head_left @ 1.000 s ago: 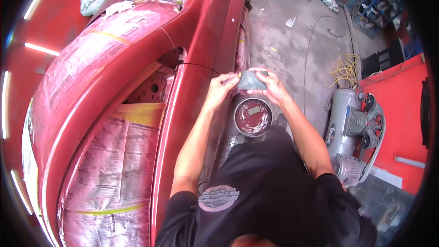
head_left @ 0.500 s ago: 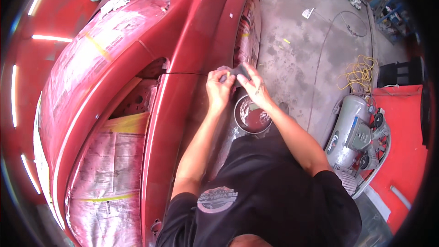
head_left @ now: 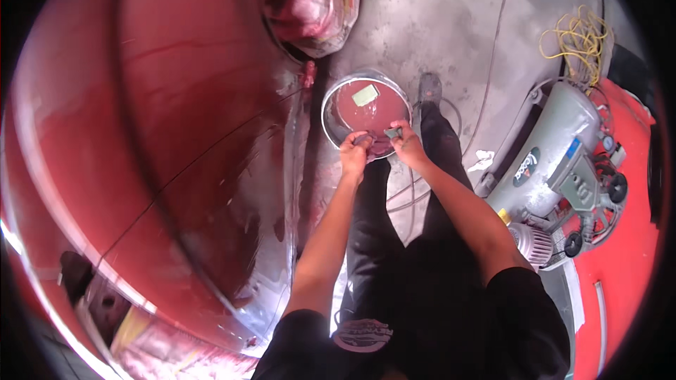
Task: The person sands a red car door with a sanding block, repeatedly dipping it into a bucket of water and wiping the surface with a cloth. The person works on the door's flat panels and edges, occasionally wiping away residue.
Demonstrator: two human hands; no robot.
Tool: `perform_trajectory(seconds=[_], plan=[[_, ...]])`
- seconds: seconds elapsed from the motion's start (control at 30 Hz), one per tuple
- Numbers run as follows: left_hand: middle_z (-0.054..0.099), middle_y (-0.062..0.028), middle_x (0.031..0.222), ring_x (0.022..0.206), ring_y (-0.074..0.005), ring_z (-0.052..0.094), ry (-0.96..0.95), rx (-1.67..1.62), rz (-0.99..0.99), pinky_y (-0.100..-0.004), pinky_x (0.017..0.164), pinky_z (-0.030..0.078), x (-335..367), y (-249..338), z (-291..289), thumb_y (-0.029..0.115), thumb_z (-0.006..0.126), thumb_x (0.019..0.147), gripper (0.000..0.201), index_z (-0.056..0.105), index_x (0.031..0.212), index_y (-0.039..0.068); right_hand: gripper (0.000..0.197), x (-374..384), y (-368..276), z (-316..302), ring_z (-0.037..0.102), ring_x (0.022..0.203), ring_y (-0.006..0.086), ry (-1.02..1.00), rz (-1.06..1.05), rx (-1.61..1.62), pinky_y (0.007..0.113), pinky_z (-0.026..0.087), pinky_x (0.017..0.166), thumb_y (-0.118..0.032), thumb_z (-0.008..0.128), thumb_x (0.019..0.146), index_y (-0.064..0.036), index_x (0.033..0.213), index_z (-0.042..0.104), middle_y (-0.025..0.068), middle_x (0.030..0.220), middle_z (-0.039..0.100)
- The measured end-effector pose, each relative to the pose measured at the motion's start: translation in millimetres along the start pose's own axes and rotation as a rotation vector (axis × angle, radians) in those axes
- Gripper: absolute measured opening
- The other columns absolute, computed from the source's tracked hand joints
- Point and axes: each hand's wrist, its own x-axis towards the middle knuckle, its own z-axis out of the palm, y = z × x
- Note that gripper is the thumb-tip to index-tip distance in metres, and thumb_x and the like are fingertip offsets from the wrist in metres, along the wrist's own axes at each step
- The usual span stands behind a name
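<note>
Both hands are over the near rim of a round bucket [head_left: 327, 124] of reddish-brown liquid. My left hand [head_left: 354, 157] is closed on a wet purplish cloth [head_left: 380, 146], which hangs inside the rim and stretches toward the other hand. Between the thumb and fingers of my right hand [head_left: 410, 148] is a small dark grey-green piece of sandpaper [head_left: 393, 132]. A pale yellowish rectangular block [head_left: 365, 95] lies in the bucket, toward its far side.
A red car body [head_left: 204, 119] with wet patches fills the left side. Its wheel [head_left: 317, 0] is wrapped in paint-stained covering. At the right stand a grey air compressor [head_left: 542, 148] and a coiled yellow hose [head_left: 581, 39]. A dark hose [head_left: 451, 109] runs across the floor beside my shoe [head_left: 430, 88].
Both hands have come down from beside the car's fender to the bucket, with the cloth and sandpaper still in them. My view has tilted down, so bucket and legs show more fully.
</note>
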Motion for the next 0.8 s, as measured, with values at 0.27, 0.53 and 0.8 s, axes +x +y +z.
perform_trajectory(seconds=[0.27, 0.53, 0.8], plan=[[0.057, -0.0315, 0.136, 0.124, -0.0521, 0.057, 0.246, 0.731, 0.513, -0.0530, 0.105, 0.049, 214.4, -128.1, 9.3, 0.016, 0.066, 0.092, 0.053, 0.060, 0.145, 0.012, 0.068, 173.4, 79.1, 61.0, 0.047, 0.135, 0.0522, 0.180, -0.325, -0.786, 0.056, 0.042, 0.113, -0.011, 0.071, 0.088, -0.0069, 0.151, 0.046, 0.0293, 0.149, 0.048], [0.076, -0.0252, 0.107, 0.103, -0.0425, 0.073, -0.138, 0.569, 0.463, -0.0484, 0.091, 0.056, 203.8, -114.5, 13.4, 0.011, 0.067, 0.082, 0.036, 0.078, 0.116, 0.007, 0.054, 197.3, 99.0, 71.5, 0.052, 0.133, 0.0414, -0.141, -0.014, -0.681, 0.048, 0.040, 0.115, -0.014, 0.065, 0.094, -0.0038, 0.146, 0.055, 0.0241, 0.143, 0.057], [0.070, -0.0171, 0.117, 0.112, -0.0354, 0.069, -0.041, 0.717, 0.624, -0.0444, 0.094, 0.055, -109.2, 64.2, -50.9, 0.024, 0.072, 0.099, 0.026, 0.075, 0.116, 0.005, 0.036, 41.0, -35.7, 37.3, 0.063, 0.104, 0.0100, -0.004, 0.114, 0.550, 0.027, 0.048, 0.093, -0.009, 0.064, 0.100, -0.0029, 0.135, 0.068, -0.0003, 0.116, 0.070]])
